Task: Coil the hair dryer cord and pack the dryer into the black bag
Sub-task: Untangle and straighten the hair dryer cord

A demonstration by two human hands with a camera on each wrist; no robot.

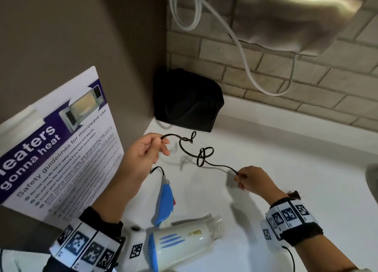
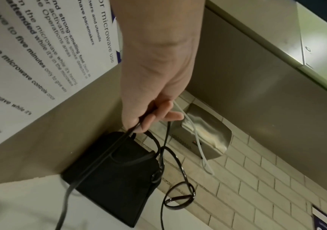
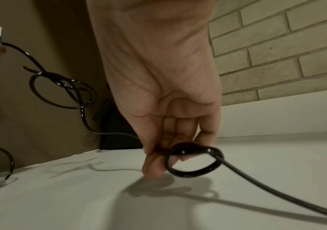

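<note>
A white and blue hair dryer [image 1: 180,239] lies on the white counter [image 1: 266,169] near its front edge, handle [image 1: 165,204] pointing away from me. Its black cord [image 1: 202,155] hangs kinked with small loops above the counter between my hands. My left hand [image 1: 147,151] pinches the cord [image 2: 150,140] near the dryer end. My right hand [image 1: 245,178] pinches it farther along, and in the right wrist view a small loop of cord [image 3: 194,161] sits at my right fingertips [image 3: 154,169]. The black bag [image 1: 186,102] stands in the back corner, also in the left wrist view as the bag [image 2: 115,175].
A microwave safety poster [image 1: 57,145] leans on the left wall. A metal wall unit [image 1: 296,16] with a white cable [image 1: 241,53] hangs over the brick wall behind the counter. The cord trails off to the right [image 3: 276,193] on the counter.
</note>
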